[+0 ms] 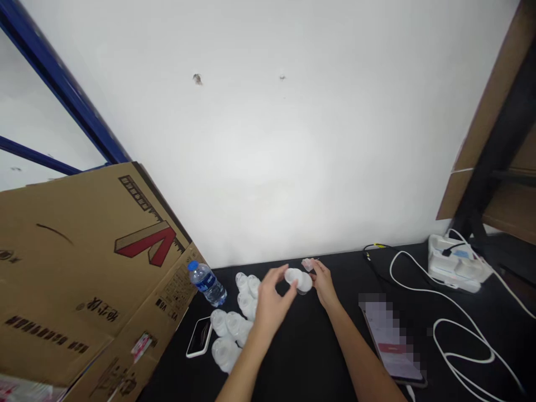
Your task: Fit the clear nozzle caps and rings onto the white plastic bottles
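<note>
Over the black table, my left hand pinches a white round lid between thumb and fingers. Just right of it and partly overlapped is a second white round piece, which looks like a small tub with a clear lower part. My right hand is closed at the edge of this tub. A crumpled, pinkish see-through piece of plastic sticks out at its fingertips. Left of my left forearm, several whitish translucent plastic containers stand in groups; the forearm covers some of them.
A water bottle and a white-edged phone lie left, beside a big cardboard box. On the right are a tablet-like device, a white power strip and looping white cables. A white wall stands behind.
</note>
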Available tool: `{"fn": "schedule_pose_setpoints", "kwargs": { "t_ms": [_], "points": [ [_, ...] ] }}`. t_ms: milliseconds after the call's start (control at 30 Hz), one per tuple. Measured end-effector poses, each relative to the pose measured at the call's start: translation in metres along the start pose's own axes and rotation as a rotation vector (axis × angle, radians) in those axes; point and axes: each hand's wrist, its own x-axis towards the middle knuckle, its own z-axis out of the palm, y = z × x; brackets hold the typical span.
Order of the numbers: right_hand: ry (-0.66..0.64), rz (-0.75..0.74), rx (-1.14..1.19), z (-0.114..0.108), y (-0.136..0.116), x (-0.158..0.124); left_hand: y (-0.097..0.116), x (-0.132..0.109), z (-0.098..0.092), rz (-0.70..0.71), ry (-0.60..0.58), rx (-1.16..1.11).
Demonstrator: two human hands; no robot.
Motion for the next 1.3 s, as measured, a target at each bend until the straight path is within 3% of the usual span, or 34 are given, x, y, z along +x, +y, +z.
{"fn": "schedule_pose_setpoints", "kwargs": {
  "t_ms": [67,167,333,600,833,1000,1300],
  "points": [
    [0.023,-0.03,0.005,0.0,0.002,0.0,-0.009,-0.006,0.037,-0.012,0.009,-0.08],
    [0.049,-0.057,0.004,-0.002,0.005,0.0,-0.023,-0.015,0.075,-0.054,0.089,-0.145],
    [0.03,-0.094,-0.022,-0.002,0.007,-0.003,-0.045,-0.029,0.105,-0.049,0.083,-0.162],
    [0.101,-0.134,-0.037,0.004,0.008,-0.001,-0.072,-0.032,0.094,-0.055,0.083,-0.096],
    [0.103,-0.119,-0.009,0.008,0.006,-0.007,-0.066,-0.034,0.095,-0.022,0.03,-0.078],
    [0.067,-0.125,0.015,-0.002,-0.012,-0.002,-0.06,-0.039,0.087,-0.086,0.081,-0.089],
    [-0.032,-0.105,0.038,-0.009,-0.03,-0.002,-0.063,-0.037,0.086,-0.059,0.116,-0.041]
  ]
}}
